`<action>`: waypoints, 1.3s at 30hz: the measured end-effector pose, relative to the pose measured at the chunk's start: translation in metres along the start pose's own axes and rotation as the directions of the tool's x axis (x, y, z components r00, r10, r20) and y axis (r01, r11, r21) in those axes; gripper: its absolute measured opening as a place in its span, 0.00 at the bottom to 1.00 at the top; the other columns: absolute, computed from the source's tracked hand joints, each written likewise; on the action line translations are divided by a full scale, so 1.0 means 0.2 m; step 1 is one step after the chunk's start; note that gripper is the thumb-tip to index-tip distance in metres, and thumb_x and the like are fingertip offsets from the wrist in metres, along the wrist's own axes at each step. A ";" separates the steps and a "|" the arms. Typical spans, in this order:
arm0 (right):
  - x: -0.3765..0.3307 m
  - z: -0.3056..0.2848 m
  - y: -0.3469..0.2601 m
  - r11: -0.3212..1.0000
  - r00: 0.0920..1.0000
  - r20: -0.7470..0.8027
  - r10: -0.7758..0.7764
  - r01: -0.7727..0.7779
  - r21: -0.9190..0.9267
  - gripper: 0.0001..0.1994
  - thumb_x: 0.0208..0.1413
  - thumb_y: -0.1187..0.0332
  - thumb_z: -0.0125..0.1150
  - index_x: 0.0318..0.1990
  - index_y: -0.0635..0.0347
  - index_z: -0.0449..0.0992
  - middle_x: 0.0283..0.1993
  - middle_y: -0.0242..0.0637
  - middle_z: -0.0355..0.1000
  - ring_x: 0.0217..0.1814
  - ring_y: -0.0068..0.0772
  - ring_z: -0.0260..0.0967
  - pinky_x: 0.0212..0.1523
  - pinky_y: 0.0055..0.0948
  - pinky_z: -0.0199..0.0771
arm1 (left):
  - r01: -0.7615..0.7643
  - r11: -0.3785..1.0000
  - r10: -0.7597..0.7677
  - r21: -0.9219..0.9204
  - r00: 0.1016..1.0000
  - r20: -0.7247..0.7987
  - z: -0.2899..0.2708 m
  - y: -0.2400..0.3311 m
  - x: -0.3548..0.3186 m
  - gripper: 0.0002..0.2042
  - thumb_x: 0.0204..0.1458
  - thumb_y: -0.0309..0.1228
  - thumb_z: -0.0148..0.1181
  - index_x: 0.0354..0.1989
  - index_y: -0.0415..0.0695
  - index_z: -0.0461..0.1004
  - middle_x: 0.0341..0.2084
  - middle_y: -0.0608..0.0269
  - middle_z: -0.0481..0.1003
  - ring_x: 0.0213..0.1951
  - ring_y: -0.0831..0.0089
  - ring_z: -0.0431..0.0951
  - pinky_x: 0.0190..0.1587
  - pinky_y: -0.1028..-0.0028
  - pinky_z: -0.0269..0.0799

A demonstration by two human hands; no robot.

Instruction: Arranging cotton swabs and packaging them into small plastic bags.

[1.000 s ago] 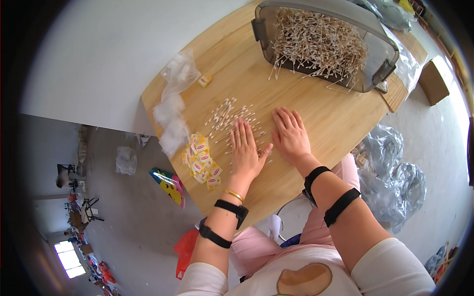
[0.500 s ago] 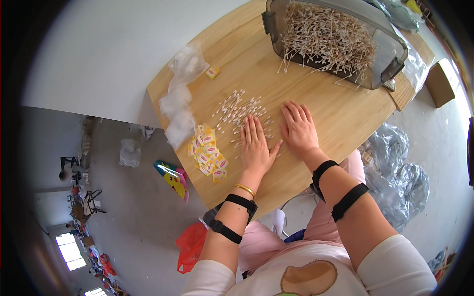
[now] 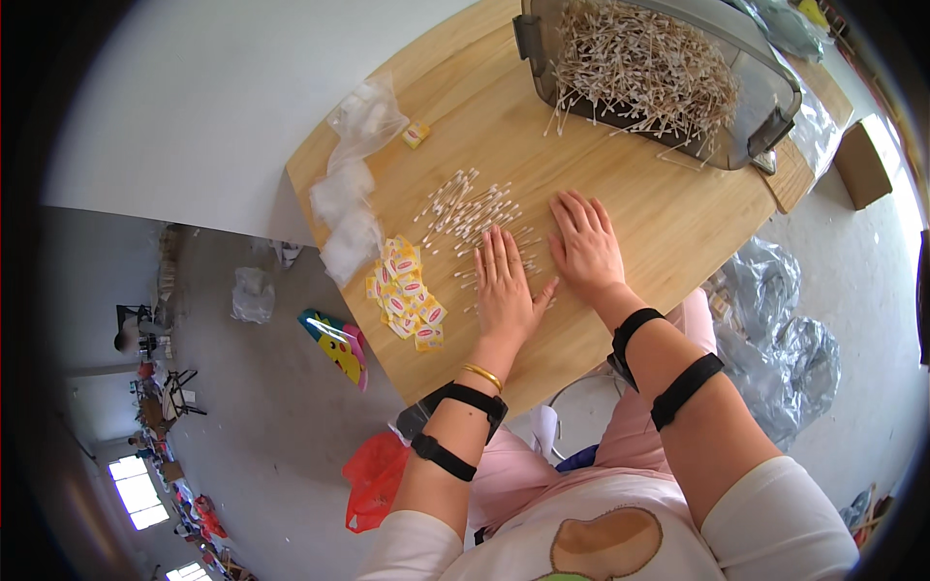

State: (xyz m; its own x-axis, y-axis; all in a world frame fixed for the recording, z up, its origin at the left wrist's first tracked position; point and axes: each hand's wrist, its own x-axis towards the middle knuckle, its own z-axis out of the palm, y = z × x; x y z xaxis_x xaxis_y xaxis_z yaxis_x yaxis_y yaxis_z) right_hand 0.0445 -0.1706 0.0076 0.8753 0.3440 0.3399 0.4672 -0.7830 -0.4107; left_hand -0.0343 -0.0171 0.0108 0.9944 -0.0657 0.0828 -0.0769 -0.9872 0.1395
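My left hand (image 3: 506, 286) lies flat, palm down, on the wooden table (image 3: 668, 208), its fingers resting on a loose scatter of cotton swabs (image 3: 467, 205). My right hand (image 3: 584, 242) lies flat beside it, fingers spread, touching the table just right of the swabs. Neither hand holds anything. Left of my left hand sits a pile of small yellow packets (image 3: 404, 290). A clear plastic bin (image 3: 668, 73) full of cotton swabs stands at the table's far side.
Several small clear plastic bags (image 3: 351, 184) lie along the table's left edge, with one yellow packet (image 3: 416, 134) apart from the pile. Crumpled plastic sheeting (image 3: 785, 339) and a cardboard box (image 3: 862, 160) are on the floor to the right. A red bag (image 3: 373, 474) lies below.
Both hands stay flat on the table over the swabs; the view has shifted slightly, with the hands' positions on the table nearly unchanged.
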 end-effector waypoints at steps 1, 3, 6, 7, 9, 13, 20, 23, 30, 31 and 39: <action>0.00 0.00 -0.01 1.000 1.000 0.004 -0.005 0.005 -0.003 0.25 0.63 0.61 0.53 0.66 0.59 0.68 0.69 0.38 0.64 0.75 0.38 0.55 0.78 0.43 0.48 | 0.001 1.000 -0.001 -0.012 1.000 -0.013 0.00 -0.01 0.00 0.51 0.61 0.63 0.44 0.74 0.25 0.39 0.76 0.35 0.40 0.78 0.46 0.36 0.77 0.51 0.32; 0.00 0.00 0.01 1.000 1.000 -0.003 -0.003 0.003 -0.009 0.25 0.63 0.61 0.53 0.66 0.59 0.68 0.70 0.38 0.64 0.76 0.38 0.55 0.78 0.43 0.48 | -0.012 1.000 0.012 -0.003 1.000 0.004 0.02 0.02 -0.03 0.51 0.61 0.63 0.45 0.74 0.25 0.39 0.76 0.35 0.40 0.78 0.46 0.36 0.77 0.51 0.32; -0.01 0.00 0.02 1.000 1.000 0.001 0.000 0.000 -0.015 0.25 0.64 0.61 0.53 0.66 0.60 0.68 0.70 0.38 0.64 0.76 0.38 0.55 0.78 0.43 0.48 | -0.021 1.000 0.021 -0.001 0.999 0.037 0.01 0.04 -0.07 0.51 0.61 0.62 0.45 0.74 0.25 0.40 0.76 0.35 0.40 0.78 0.46 0.36 0.77 0.51 0.33; -0.01 0.00 0.02 1.000 1.000 0.009 0.003 -0.003 -0.020 0.25 0.64 0.61 0.53 0.66 0.60 0.68 0.70 0.38 0.64 0.76 0.38 0.55 0.78 0.43 0.48 | -0.018 1.000 0.019 -0.009 0.999 0.051 0.00 0.05 -0.08 0.51 0.61 0.62 0.46 0.74 0.25 0.40 0.76 0.34 0.40 0.78 0.46 0.37 0.77 0.51 0.33; 0.00 -0.01 0.01 1.000 1.000 0.012 0.007 -0.007 -0.016 0.25 0.64 0.61 0.52 0.66 0.60 0.68 0.70 0.38 0.64 0.76 0.38 0.55 0.78 0.43 0.48 | -0.014 1.000 0.015 -0.023 0.999 0.038 -0.01 0.05 -0.06 0.51 0.61 0.62 0.46 0.74 0.25 0.41 0.76 0.34 0.41 0.78 0.46 0.37 0.77 0.51 0.33; 0.00 0.01 0.02 1.000 1.000 -0.002 0.002 -0.002 -0.028 0.24 0.64 0.61 0.52 0.66 0.59 0.68 0.70 0.38 0.64 0.76 0.38 0.55 0.78 0.43 0.47 | -0.006 0.999 0.006 -0.034 1.000 0.024 0.00 0.06 -0.08 0.51 0.61 0.62 0.46 0.74 0.24 0.42 0.75 0.34 0.42 0.78 0.45 0.38 0.77 0.51 0.33; 0.00 0.00 0.01 1.000 1.000 0.015 0.004 -0.004 -0.008 0.25 0.64 0.61 0.52 0.66 0.59 0.67 0.70 0.38 0.63 0.76 0.37 0.54 0.78 0.43 0.47 | 0.025 0.988 -0.024 -0.154 1.000 0.003 -0.06 0.05 -0.08 0.54 0.55 0.62 0.56 0.75 0.29 0.42 0.75 0.37 0.45 0.78 0.49 0.42 0.77 0.48 0.30; -0.01 -0.01 0.02 1.000 1.000 0.022 0.009 -0.009 -0.006 0.25 0.64 0.61 0.52 0.66 0.59 0.67 0.70 0.38 0.63 0.76 0.38 0.54 0.78 0.43 0.47 | 0.016 0.989 -0.015 -0.149 1.000 0.010 -0.12 0.00 -0.12 0.60 0.46 0.60 0.68 0.76 0.32 0.41 0.76 0.40 0.46 0.78 0.51 0.43 0.76 0.45 0.28; 0.00 -0.02 0.00 1.000 0.999 0.042 0.014 -0.014 -0.004 0.25 0.64 0.61 0.52 0.67 0.59 0.66 0.71 0.38 0.62 0.77 0.38 0.53 0.79 0.43 0.46 | 0.104 0.972 -0.088 -0.209 0.992 0.086 -0.15 -0.10 -0.10 0.70 0.31 0.53 0.80 0.77 0.35 0.37 0.77 0.43 0.44 0.78 0.54 0.42 0.77 0.45 0.29; 0.00 -0.02 0.00 1.000 0.998 0.058 0.017 -0.017 0.006 0.26 0.64 0.61 0.52 0.68 0.59 0.65 0.71 0.39 0.62 0.77 0.38 0.52 0.79 0.43 0.45 | 0.113 0.973 -0.095 -0.203 0.991 0.096 -0.15 -0.11 -0.08 0.70 0.30 0.53 0.81 0.77 0.35 0.37 0.77 0.43 0.44 0.78 0.54 0.42 0.77 0.45 0.29; -0.01 0.00 0.01 1.000 1.000 0.009 0.008 -0.008 -0.002 0.24 0.65 0.61 0.51 0.66 0.59 0.67 0.70 0.38 0.63 0.76 0.39 0.55 0.78 0.43 0.47 | -0.040 0.986 0.047 -0.162 0.998 0.038 -0.15 -0.02 -0.12 0.59 0.48 0.58 0.66 0.76 0.32 0.38 0.76 0.38 0.43 0.78 0.46 0.41 0.76 0.45 0.31</action>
State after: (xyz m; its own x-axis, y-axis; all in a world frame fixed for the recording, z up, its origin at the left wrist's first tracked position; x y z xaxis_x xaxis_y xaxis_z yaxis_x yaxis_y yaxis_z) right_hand 0.0437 -0.1722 0.0056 0.8803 0.3424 0.3285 0.4597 -0.7866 -0.4121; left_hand -0.0595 -0.0081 0.0372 0.9918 -0.1171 0.0519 -0.1272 -0.9472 0.2943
